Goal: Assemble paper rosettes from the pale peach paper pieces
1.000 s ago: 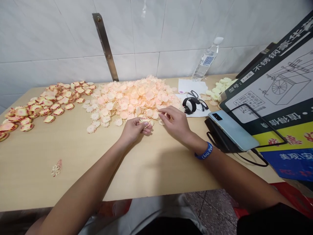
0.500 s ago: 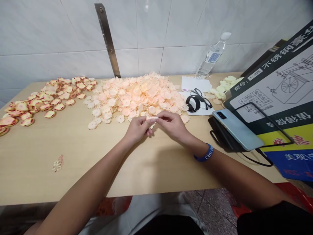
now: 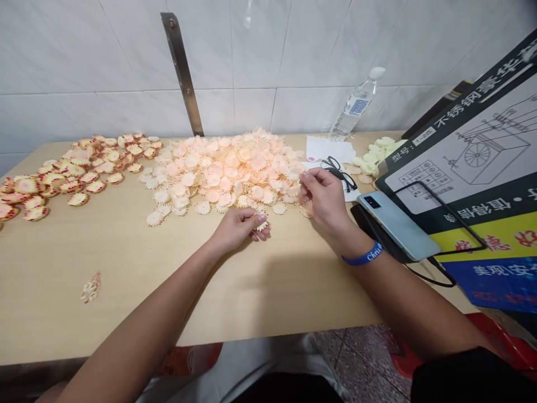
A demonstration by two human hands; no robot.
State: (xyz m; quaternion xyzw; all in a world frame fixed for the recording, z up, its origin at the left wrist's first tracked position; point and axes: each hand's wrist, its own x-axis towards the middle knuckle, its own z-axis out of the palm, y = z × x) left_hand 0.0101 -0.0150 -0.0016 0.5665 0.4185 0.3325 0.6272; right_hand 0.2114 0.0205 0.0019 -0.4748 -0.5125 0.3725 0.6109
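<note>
My left hand (image 3: 239, 230) pinches a small cream flower-shaped disc (image 3: 262, 225) with a toothed rim between thumb and fingers, just in front of the pile. My right hand (image 3: 325, 197) is up at the pile's right edge, its thumb and fingers curled together. Whatever lies between those fingertips, if anything, is too small to make out. Behind both hands spreads a large heap of pale pink and cream flower discs (image 3: 235, 165). A few loose discs lie at its front edge.
Red-edged discs (image 3: 78, 168) are heaped at the left, with small scraps (image 3: 91, 288) nearer me. Glasses (image 3: 340, 172), a water bottle (image 3: 356, 106), greenish discs (image 3: 384, 150), a phone (image 3: 398, 224) on a black item, and a printed carton (image 3: 474, 157) stand or lie to the right.
My right hand has left the disc and moved right to the pile's edge, covering the black band by the glasses. My left hand keeps the disc, slightly lower. The view has shifted a little.
</note>
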